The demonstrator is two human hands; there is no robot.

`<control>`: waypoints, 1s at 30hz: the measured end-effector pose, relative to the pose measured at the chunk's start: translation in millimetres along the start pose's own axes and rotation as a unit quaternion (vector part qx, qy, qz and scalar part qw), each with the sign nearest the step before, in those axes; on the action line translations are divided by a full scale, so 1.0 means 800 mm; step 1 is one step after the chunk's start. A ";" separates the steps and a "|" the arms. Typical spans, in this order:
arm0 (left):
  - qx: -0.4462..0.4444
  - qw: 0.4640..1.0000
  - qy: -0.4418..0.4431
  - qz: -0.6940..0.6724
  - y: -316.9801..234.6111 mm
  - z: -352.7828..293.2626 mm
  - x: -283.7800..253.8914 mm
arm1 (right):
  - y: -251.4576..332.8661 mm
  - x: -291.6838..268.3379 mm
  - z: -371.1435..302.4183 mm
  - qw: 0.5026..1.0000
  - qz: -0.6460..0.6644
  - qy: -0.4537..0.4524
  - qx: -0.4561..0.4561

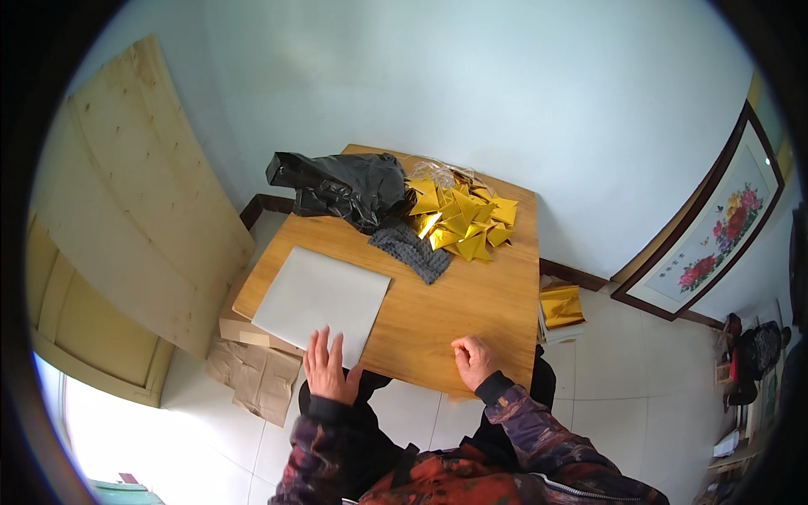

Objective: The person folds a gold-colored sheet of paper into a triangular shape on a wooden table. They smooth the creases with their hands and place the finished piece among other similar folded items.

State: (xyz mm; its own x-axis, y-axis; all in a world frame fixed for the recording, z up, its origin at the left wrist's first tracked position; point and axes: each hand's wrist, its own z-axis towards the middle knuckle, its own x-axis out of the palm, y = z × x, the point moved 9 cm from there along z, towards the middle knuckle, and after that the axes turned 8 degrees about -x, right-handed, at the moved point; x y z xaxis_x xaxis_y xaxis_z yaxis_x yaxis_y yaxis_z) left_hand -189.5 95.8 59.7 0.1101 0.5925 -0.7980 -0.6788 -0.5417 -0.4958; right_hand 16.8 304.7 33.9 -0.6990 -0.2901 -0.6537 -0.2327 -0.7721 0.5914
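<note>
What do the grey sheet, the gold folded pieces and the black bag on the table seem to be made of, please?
Grey sheet: smooth and dull; its flat, even surface suggests card or plastic.
Gold folded pieces: apparently foil-faced paper, shiny, with sharp creases and bright glints.
Black bag: likely thin plastic film, glossy, judging by its crinkles and highlights.

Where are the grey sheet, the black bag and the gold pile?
Grey sheet (323,300): head view, middle of its upper face.
Black bag (358,188): head view, its crumpled middle.
Gold pile (462,220): head view, a piece near its middle.
</note>
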 end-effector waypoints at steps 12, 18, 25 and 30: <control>-0.067 0.985 0.134 0.087 0.039 0.019 0.073 | -0.015 0.005 -0.003 0.999 0.044 0.014 0.023; -0.070 0.986 0.133 0.074 0.031 0.019 0.069 | -0.016 0.007 0.001 0.997 0.063 0.009 0.041; -0.015 0.990 0.131 0.047 0.029 0.015 0.064 | -0.014 0.004 0.000 0.999 0.042 0.005 0.005; 0.032 0.982 0.184 0.021 0.035 0.021 0.061 | -0.019 0.007 -0.001 0.999 0.046 -0.005 -0.004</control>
State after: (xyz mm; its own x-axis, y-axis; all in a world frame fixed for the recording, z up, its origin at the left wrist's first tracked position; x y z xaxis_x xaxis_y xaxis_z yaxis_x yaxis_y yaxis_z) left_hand -215.4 119.6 12.8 0.3280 0.3092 -0.8926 -0.7317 -0.5145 -0.4471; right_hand 16.8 314.5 21.3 -0.7241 -0.3539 -0.5920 -0.1625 -0.7467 0.6450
